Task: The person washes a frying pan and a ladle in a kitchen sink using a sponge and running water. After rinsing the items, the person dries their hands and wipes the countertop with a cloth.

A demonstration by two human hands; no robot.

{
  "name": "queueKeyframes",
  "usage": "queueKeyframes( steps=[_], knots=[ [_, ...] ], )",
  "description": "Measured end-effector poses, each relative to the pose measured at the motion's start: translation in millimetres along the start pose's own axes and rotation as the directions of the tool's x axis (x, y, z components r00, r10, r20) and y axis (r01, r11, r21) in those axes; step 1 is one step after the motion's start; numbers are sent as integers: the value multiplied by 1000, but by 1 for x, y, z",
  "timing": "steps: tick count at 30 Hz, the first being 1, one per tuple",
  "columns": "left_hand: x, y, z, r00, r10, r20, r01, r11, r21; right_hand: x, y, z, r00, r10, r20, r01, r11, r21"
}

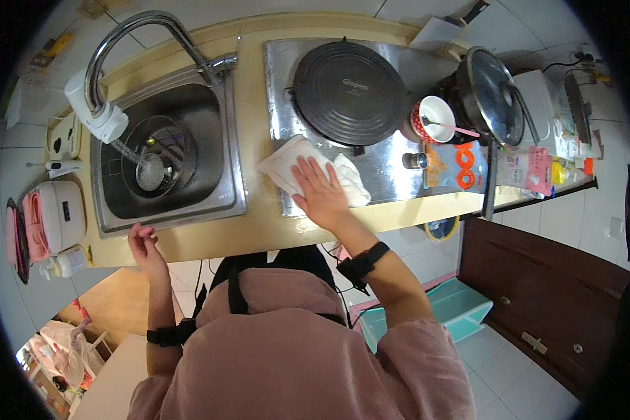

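Note:
My right hand (320, 194) lies flat on a folded white cloth (283, 167), with the palm down and the fingers stretched out. Under it, the cloth covers the near left corner of the stainless steel gas cooktop (383, 181) and part of the yellow counter (262, 231). At the front edge of the steel sink (235, 173), my left hand (146, 251) is raised with loosely bent fingers and nothing visible in it. Beyond the cloth, a round black ridged plate (350, 93) sits over the left burner.
A chrome tap (142, 21) with a white filter (97, 113) arches over a round bowl (186, 168) in the sink. Right of the plate are a red-dotted bowl (434, 118) with a pink-handled spoon, a small jar (415, 160), a blue packet (454, 165) and a lidded pan (493, 97).

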State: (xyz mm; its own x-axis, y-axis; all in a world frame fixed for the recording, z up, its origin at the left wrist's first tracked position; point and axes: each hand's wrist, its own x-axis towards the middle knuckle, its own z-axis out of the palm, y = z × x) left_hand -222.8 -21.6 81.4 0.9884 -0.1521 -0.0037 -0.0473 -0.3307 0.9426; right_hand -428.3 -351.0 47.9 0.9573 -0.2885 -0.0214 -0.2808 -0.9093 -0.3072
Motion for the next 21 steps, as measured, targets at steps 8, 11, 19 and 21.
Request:
queueKeyframes(
  steps=[8, 11, 19, 21],
  knots=[
    [-17, 7, 10, 998, -55, -14, 54, 998, -36, -56, 90, -48, 996, 10, 94, 0, 995, -102],
    [-28, 7, 12, 997, -73, -40, 71, 997, -43, -70, 107, -47, 993, 118, 28, -115, 989, -88],
    [-54, 6, 10, 985, -141, -99, 134, 988, -76, -2, 129, -17, 752, 558, -351, -608, 793, -39],
    [-57, 7, 8, 981, -138, -135, 126, 988, -90, 0, 126, -17, 734, 593, -331, -634, 773, -19]
  ],
)
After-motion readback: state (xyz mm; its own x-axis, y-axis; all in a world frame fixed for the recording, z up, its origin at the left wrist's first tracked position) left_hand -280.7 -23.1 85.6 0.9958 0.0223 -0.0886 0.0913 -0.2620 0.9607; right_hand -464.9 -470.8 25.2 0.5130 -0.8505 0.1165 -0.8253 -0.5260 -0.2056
